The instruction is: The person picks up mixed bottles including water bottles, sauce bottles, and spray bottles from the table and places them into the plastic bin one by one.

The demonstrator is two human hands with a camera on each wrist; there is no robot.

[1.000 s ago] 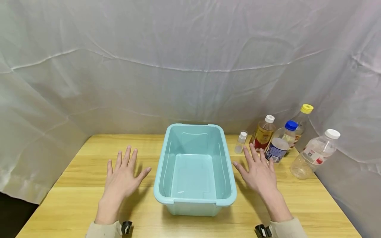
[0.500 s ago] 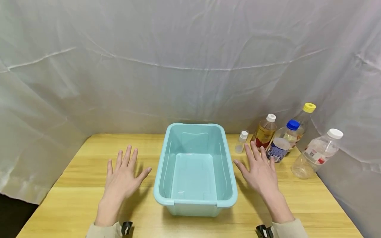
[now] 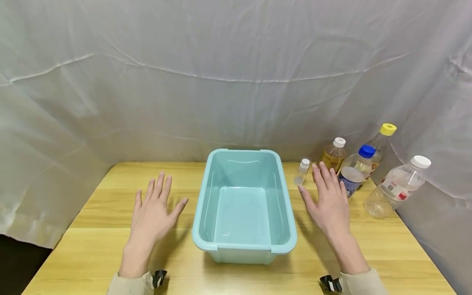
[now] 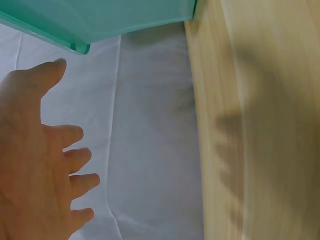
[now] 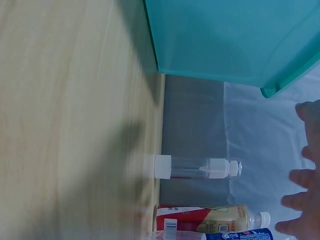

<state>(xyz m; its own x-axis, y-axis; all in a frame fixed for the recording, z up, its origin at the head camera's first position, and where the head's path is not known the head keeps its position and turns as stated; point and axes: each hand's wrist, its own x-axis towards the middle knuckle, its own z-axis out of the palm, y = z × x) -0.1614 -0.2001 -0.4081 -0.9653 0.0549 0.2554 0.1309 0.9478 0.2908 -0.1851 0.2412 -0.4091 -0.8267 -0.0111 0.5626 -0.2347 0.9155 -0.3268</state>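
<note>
Head view: both hands held over the wooden table (image 3: pixel 85 254), backs up. My left hand (image 3: pixel 153 215) is left of the pale blue bin (image 3: pixel 243 247), fingers straight and spread, gripping nothing. My right hand (image 3: pixel 330 207) is on the bin's other side, fingers likewise straight, thumb apart from them, no grip. Bin upright between the two, long sides running away from me, touching neither hand. Just past my right thumb, a small clear bottle (image 3: pixel 302 173), upright. Right of it, the amber bottle (image 3: pixel 333 155), white-capped, partly hidden by my fingers; then the blue-capped bottle (image 3: pixel 352 172), with the yellow-capped bottle (image 3: pixel 382 141) behind. Farthest right, the clear white-capped bottle (image 3: pixel 400 184). Grey cloth (image 3: pixel 221 110) hangs behind.

Left wrist view: thumb directed towards the bin, short of its rim; finger shadows on the tabletop.

Right wrist view: my fingers enter at the edge. Small bottle stands between bin and amber bottle, whose label shows red and yellow.
</note>
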